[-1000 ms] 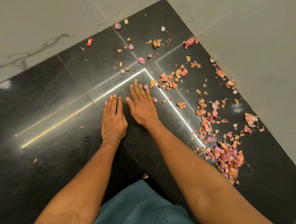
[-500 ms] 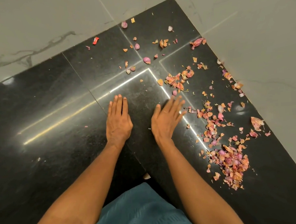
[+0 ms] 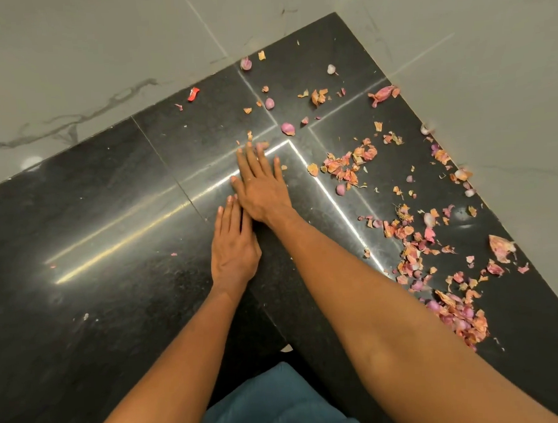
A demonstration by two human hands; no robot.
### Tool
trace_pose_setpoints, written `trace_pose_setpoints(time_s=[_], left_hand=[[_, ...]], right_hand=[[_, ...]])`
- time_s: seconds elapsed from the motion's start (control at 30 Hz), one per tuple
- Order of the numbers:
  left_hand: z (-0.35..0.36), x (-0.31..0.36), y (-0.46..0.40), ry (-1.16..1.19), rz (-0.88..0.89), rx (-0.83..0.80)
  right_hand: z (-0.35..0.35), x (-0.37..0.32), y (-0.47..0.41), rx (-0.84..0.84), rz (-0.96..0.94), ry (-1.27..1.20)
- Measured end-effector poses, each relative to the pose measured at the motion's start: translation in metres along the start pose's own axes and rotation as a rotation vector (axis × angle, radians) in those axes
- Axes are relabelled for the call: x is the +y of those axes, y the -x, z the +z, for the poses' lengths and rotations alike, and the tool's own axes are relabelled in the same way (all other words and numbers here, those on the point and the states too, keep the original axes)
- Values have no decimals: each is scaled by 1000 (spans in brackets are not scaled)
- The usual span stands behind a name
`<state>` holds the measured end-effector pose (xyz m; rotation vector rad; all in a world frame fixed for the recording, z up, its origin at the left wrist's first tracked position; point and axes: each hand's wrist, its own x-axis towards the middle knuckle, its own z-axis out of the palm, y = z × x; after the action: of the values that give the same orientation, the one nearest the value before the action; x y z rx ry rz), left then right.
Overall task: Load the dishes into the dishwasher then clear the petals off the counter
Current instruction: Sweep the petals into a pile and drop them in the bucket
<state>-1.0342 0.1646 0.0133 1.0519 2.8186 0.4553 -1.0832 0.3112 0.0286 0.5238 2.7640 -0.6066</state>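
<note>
Change: the right hand point(image 3: 263, 189), half a second ago drawn back toward the heap of petals point(image 3: 453, 311), has been reached forward again past the left hand point(image 3: 234, 250).
Meaning: another sweep is judged to be starting; scattered petals point(image 3: 350, 164) remain on the tabletop point(image 3: 108, 221).
Fingers: both hands are laid flat, fingers point(image 3: 251, 157) straight, nothing grasped; no dishes are in view.

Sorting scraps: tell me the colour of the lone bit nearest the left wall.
Red scrap, seen in the head view.
</note>
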Motion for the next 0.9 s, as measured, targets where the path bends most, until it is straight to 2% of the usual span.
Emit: trace_pose_setpoints(time_s=[0.1, 0.23, 0.43, 0.5, 0.73, 0.8, 0.9], left_hand=[[1, 0, 0, 2, -9, 4], [0, 2, -8, -3, -48, 5], [-25, -3, -94, 172, -172, 217], [-31, -18, -126, 171, -202, 236], [-39, -111, -192, 25, -481, 26], [-34, -111, -189, -60, -437, -22], [-23, -78, -175, -117, -261, -78]], right_hand=[[0, 33, 20, 47, 43, 54], [14, 60, 68, 149, 270, 43], [20, 79, 127, 132, 428, 81], [22, 85, 142, 135, 483, 114], [23, 89, 163, 184, 579, 38], [20, 85, 156, 203, 482, 31], [10, 76, 135, 257, 370, -9]])
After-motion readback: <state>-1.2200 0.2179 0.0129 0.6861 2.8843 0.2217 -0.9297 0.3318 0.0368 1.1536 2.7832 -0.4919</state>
